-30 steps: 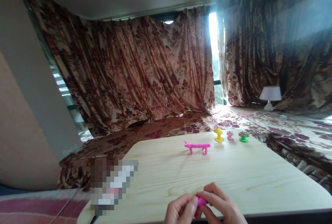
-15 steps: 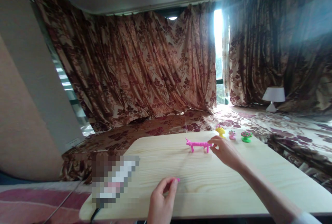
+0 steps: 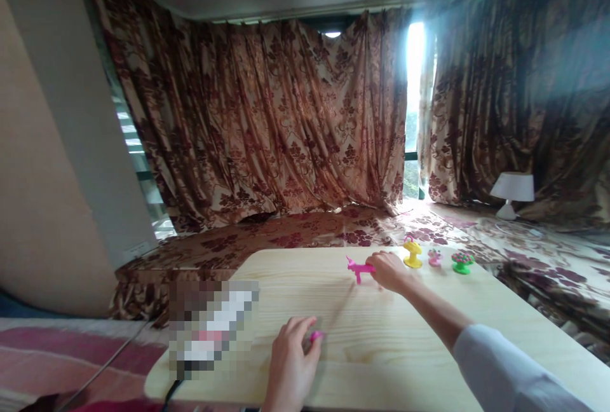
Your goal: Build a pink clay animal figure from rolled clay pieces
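A pink four-legged animal figure (image 3: 356,269), seemingly modelled from clay, stands near the middle of the wooden table. My right hand (image 3: 389,271) grips it over its back and rear, so only the head, front body and front legs show. Closer to the front edge, my left hand (image 3: 291,356) has its thumb and fingers curled around a small pink lump (image 3: 316,336). The lump sits between the thumb and fingertips.
Behind my right hand, along the table's far edge, stand a yellow mushroom-like figure (image 3: 412,254), a small pink one (image 3: 434,257) and a green one with pink dots (image 3: 461,262). A pixelated blurred item (image 3: 219,329) lies at the table's left with a black cable (image 3: 172,393).
My right hand has moved from the figure's tail end further over its body. The left thumb and fingers have spread a little, showing more of the pink lump. The view has shifted slightly.
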The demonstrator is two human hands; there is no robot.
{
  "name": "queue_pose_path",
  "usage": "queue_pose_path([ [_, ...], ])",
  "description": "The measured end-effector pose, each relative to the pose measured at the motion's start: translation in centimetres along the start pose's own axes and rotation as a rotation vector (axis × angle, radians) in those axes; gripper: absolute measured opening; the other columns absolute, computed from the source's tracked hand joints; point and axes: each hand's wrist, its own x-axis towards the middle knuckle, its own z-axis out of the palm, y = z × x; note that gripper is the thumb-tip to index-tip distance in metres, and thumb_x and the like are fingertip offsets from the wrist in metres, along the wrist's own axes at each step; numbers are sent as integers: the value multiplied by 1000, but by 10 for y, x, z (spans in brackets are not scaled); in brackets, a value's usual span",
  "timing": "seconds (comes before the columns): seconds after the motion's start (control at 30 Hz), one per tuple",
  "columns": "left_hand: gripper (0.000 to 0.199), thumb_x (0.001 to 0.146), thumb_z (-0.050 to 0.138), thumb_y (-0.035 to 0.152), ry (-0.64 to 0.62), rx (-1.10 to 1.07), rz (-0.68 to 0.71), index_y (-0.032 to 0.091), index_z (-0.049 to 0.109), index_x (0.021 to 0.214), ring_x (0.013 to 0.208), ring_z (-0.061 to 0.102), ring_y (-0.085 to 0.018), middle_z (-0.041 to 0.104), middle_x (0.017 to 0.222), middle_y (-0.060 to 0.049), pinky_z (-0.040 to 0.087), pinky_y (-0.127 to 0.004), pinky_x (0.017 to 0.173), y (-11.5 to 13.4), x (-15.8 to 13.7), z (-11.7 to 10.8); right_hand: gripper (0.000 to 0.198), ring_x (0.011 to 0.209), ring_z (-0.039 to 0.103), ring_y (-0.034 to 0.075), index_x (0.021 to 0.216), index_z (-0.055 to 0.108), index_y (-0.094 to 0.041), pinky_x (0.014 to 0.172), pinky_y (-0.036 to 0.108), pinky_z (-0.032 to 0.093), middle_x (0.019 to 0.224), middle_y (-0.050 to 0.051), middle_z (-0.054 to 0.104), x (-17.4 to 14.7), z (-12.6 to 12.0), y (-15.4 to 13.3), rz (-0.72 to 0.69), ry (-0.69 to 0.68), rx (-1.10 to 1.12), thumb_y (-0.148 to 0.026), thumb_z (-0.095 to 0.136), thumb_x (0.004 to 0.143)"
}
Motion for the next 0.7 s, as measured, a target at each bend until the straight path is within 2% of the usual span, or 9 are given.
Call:
queue_pose_path([
  [0.13,27,79,57,32,115,-97,-19,19,63,101,100,58,-25,62,102,-9,47,-41,90,18,1,-15,23,77,64,14,101,62,-16,67,28,52,92,3,66,-25,-34,-13,-165,-78,205,-31,47,92],
  [0.2,24,82,53,32,119,-207,-28,20,63,99,101,58,-23,62,103,-8,47,-38,90,40,4,-29,27,77,65,14,100,63,-18,63,22,51,89,1,67,-42,-53,-22,-264,-108,303,-31,42,93],
  [0.37,20,83,54,29,70,-396,10,23,64,98,104,56,-21,61,106,-4,43,-34,93,100,9,-63,24,78,62,15,95,67,-18,66,22,47,84,0,66,-78,-87,-45,-437,-131,457,-33,49,88],
  [0.47,17,82,55,28,84,-440,48,23,65,95,102,56,-20,61,105,-4,43,-31,91,121,9,-78,20,76,59,14,93,67,-18,68,22,45,85,0,66,-87,-94,-54,-507,-144,519,-31,54,86],
  [0.57,13,83,53,27,83,-425,104,22,64,88,92,58,-19,62,94,-3,44,-29,83,131,7,-86,18,80,59,13,96,67,-21,71,22,44,89,0,67,-88,-95,-62,-509,-140,534,-30,56,85],
  [0.7,11,83,54,29,212,-286,172,21,61,84,86,57,-20,61,87,-4,44,-32,78,139,5,-86,18,83,59,14,97,67,-23,74,23,45,91,-1,67,-86,-92,-70,-480,-127,542,-31,54,86],
])
